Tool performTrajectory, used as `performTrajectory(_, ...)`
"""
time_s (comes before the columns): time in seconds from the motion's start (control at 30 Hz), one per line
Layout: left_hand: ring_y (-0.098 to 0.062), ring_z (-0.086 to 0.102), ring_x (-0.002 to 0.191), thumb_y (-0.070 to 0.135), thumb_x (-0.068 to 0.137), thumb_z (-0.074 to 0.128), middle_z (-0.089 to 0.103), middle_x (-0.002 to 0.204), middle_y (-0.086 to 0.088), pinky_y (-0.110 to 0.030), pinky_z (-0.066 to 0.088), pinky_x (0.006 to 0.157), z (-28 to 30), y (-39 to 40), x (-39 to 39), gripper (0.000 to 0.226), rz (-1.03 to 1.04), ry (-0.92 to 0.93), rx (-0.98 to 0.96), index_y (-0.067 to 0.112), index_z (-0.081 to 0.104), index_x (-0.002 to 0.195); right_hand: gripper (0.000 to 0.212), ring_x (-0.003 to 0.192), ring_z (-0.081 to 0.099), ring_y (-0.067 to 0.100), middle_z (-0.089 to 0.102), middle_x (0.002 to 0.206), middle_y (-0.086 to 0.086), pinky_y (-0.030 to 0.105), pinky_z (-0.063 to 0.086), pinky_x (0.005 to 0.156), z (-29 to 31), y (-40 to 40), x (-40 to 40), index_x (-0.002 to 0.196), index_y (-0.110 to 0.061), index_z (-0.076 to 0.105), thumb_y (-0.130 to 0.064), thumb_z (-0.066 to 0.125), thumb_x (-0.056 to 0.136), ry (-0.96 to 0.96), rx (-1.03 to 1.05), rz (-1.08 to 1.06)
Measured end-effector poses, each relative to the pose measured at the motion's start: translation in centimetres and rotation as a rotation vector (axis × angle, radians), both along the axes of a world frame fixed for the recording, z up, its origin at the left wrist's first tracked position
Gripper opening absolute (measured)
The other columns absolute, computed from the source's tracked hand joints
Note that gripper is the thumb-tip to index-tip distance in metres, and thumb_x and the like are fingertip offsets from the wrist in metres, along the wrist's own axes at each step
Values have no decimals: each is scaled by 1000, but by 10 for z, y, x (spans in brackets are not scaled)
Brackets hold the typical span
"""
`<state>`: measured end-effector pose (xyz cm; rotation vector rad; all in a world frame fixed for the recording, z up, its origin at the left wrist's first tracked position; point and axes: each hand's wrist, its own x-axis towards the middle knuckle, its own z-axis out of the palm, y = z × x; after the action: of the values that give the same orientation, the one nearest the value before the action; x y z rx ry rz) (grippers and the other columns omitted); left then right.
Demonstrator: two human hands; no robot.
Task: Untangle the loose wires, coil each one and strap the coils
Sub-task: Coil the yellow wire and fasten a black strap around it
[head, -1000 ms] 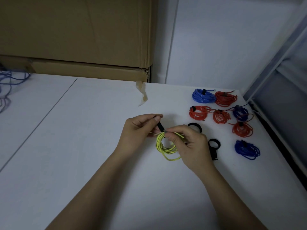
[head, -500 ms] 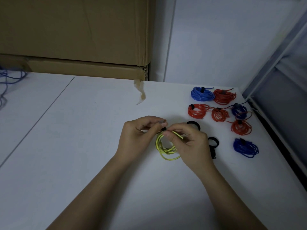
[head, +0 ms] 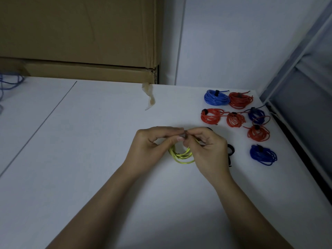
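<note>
Both hands pinch yellow wire coil, frame centre

Left hand (head: pixel 152 150) and right hand (head: pixel 206 150) fingertips meet, clamped on top of small yellow coiled wire (head: pixel 181 156) on white table (head: pixel 89 159); strapped red/blue coils (head: pixel 237 115) upper right.

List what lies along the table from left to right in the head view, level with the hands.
Left hand → yellow wire coil → right hand → black strap → dark blue coil.
</note>
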<state>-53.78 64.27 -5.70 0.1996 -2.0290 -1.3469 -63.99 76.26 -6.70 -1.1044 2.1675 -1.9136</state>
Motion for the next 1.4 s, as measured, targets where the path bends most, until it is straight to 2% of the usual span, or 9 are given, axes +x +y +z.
performTrajectory(0.2,-6,69,92,20,86,69,73,99,11,-26,55,83,-3,-1,-2,13,41,69,-153,21,73,99,27,73,67,4,70,76,-20,22,54,69,2,1,-1,83,-36,67,-9,72,83,-9,5,55)
performTrajectory(0.37,-2,68,79,16,90,64,72,91,15,-16,51,72,-4,-2,-2,11,88,34,-99,22,72,92,9,72,67,5,69,73,-17,23,53,69,3,2,1,88,-19,72,-11,69,84,-9,12,112)
performTrajectory(0.53,-17,68,79,25,93,57,70,84,5,-39,56,70,-2,-1,-3,14,96,45,24,18,68,88,18,73,66,4,69,75,-20,20,53,67,6,4,1,88,-28,68,-10,68,86,15,18,172)
performTrajectory(0.67,-18,68,77,20,94,56,70,82,4,-43,54,69,-2,1,-3,11,109,39,64,18,66,89,30,78,66,2,69,81,-23,12,50,65,8,5,1,89,-37,66,-7,67,86,29,32,206)
performTrajectory(0.83,-12,66,87,18,94,56,70,92,4,-26,51,77,-3,0,-2,18,60,55,-190,7,70,95,30,79,67,4,70,81,-20,17,52,70,8,6,-3,88,-35,66,-5,66,86,5,9,167)
performTrajectory(1.03,-10,62,101,5,94,55,67,107,-2,-23,47,87,-7,0,-6,17,-19,60,-370,2,71,99,21,80,68,8,71,84,-11,27,54,74,3,6,-4,91,-24,69,-4,66,87,21,-37,22)
performTrajectory(1.2,-11,66,94,15,89,64,70,102,0,-27,51,82,-4,-1,-5,11,-25,65,-120,12,75,88,17,78,66,1,69,86,-15,14,50,69,0,4,0,96,-18,70,-5,63,88,92,-52,23)
performTrajectory(1.3,-21,70,85,20,86,67,72,88,-4,-31,53,79,-2,0,-3,11,-26,106,102,13,69,77,19,79,67,2,68,87,-18,16,52,69,0,3,2,98,-22,69,-8,62,87,138,-74,56)
performTrajectory(1.4,-23,70,85,22,86,68,72,83,-5,-30,53,77,-1,-1,-2,15,-18,105,242,22,54,84,21,82,68,4,69,90,-18,18,53,70,0,1,2,99,-24,68,-9,64,86,164,-96,74)
